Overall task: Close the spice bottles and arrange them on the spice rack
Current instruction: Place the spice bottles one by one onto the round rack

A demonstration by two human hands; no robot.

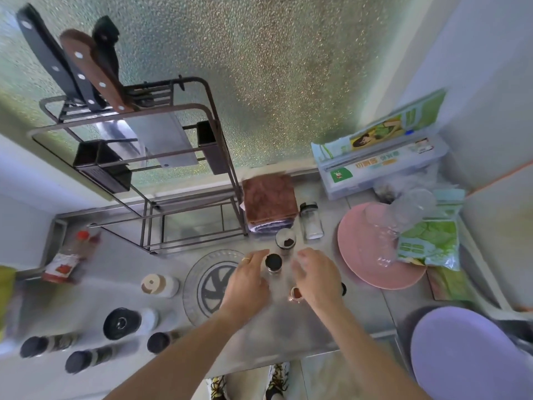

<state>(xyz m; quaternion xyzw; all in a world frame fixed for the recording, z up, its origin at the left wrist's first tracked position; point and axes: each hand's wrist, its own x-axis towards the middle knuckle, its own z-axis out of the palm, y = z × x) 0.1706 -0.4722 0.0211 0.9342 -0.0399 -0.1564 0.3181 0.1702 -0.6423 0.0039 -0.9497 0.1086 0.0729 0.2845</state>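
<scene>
Hiding behind the right hand [315, 277], a small lid [343, 288].

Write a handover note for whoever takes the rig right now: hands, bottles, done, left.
Left hand: open, beside the capped bottle, grip unclear.
Right hand: open, empty, on its other side.
Open jar and clear bottle stand behind it, by the brown cloth.
Rack: lower shelves hold no bottles.
Left: cap the open jar, move all bottles to the rack.
</scene>
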